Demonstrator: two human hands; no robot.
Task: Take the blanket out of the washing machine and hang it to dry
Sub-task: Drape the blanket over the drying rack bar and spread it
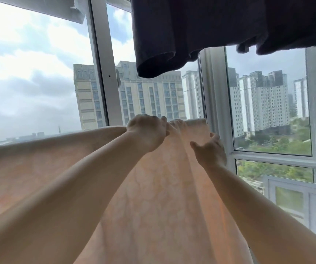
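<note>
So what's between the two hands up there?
In the head view, only the peach blanket lies between them: a bunched strip of its top edge runs from the left hand, which grips it, to the right hand.

The thin fabric blanket (pixel 153 197) is pale peach with a faint, lighter mottled pattern. The hanging cloth garment (pixel 210 25) overhead is dark charcoal. The window frames (pixel 103 73) are white.
</note>
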